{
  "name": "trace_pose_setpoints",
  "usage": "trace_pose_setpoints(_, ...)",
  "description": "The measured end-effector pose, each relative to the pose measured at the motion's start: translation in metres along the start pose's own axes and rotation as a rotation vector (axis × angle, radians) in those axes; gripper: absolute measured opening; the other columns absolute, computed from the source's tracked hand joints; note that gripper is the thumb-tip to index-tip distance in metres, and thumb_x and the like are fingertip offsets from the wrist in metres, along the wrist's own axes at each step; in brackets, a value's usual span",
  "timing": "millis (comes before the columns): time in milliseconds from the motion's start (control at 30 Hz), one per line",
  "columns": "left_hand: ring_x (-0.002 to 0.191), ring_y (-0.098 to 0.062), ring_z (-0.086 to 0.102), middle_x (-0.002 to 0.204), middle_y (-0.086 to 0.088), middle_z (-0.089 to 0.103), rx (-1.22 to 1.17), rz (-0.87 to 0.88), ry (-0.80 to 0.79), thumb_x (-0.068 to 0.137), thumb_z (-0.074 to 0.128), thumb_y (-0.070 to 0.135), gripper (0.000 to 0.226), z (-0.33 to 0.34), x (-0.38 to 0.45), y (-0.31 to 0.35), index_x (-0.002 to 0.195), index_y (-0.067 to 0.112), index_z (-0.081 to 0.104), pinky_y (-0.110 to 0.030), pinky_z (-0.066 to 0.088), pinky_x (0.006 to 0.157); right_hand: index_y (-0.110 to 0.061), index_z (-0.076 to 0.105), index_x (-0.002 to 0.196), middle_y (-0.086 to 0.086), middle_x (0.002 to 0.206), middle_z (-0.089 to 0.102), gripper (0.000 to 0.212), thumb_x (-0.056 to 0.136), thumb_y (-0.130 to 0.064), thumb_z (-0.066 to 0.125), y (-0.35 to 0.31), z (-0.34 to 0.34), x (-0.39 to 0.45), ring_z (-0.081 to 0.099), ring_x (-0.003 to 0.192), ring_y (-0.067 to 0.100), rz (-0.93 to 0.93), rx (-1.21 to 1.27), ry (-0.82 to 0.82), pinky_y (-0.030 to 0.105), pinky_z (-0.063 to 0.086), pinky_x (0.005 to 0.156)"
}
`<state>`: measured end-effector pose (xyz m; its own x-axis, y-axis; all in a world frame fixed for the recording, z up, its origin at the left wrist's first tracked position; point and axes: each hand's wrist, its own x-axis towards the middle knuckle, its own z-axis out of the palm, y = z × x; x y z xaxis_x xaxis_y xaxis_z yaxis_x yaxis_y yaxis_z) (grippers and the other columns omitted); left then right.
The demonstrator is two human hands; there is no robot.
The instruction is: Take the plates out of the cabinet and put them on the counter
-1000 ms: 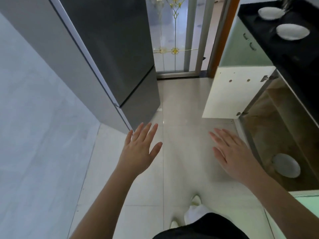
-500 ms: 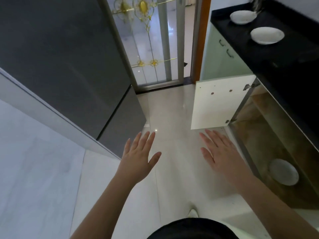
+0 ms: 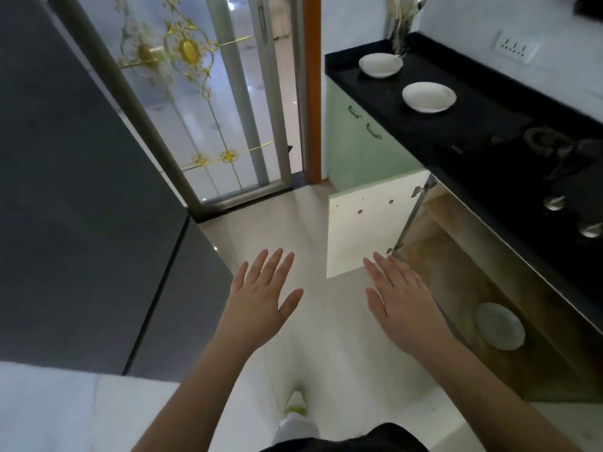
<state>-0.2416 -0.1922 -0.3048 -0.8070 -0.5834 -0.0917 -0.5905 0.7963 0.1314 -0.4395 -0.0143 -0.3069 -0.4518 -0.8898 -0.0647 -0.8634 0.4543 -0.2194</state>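
Two white plates rest on the black counter (image 3: 483,132) at the upper right: one farther back (image 3: 380,65), one nearer (image 3: 428,96). A third white plate (image 3: 499,326) lies on the brown floor of the open lower cabinet (image 3: 463,275) at the right. My left hand (image 3: 261,298) hovers over the floor, fingers spread, holding nothing. My right hand (image 3: 399,298) is flat and open too, just left of the cabinet opening and a short way from the plate inside.
The cabinet's white door (image 3: 368,226) stands swung out into the aisle ahead of my right hand. A dark grey fridge (image 3: 81,190) fills the left. A glass door with gold ornament (image 3: 202,102) is ahead. Stove knobs (image 3: 554,203) and a utensil holder (image 3: 403,31) sit on the counter.
The view has tilted up and swung right, showing more of the counter. Both hands stay spread and empty at about the same spot over the floor.
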Motion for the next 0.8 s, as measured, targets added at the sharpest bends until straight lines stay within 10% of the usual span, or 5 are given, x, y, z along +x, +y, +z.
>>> trace_pose_setpoints(500, 0.151, -0.021, 0.012, 0.163, 0.001, 0.022, 0.037, 0.718, -0.023, 0.096, 0.011, 0.061, 0.071, -0.012, 0.182, 0.094, 0.157, 0.025, 0.020, -0.041, 0.004, 0.119, -0.024, 0.022, 0.153, -0.001, 0.159, 0.026, 0.060, 0.099, -0.049, 0.013, 0.058, -0.024, -0.030, 0.015, 0.148, 0.018, 0.660, 0.025, 0.175, 0.035, 0.008, 0.118)
trace_pose_setpoints(800, 0.151, -0.016, -0.011, 0.166, 0.006, -0.001, 0.176, 1.083, -0.084, 0.095, 0.000, 0.067, 0.073, 0.007, 0.216, 0.229, 0.157, 0.030, -0.003, -0.039, -0.009, 0.119, -0.023, 0.022, 0.154, -0.002, 0.160, 0.023, 0.055, 0.102, -0.043, 0.021, 0.126, -0.025, -0.090, 0.012, 0.148, 0.019, 0.898, 0.069, 0.268, 0.032, 0.001, 0.117)
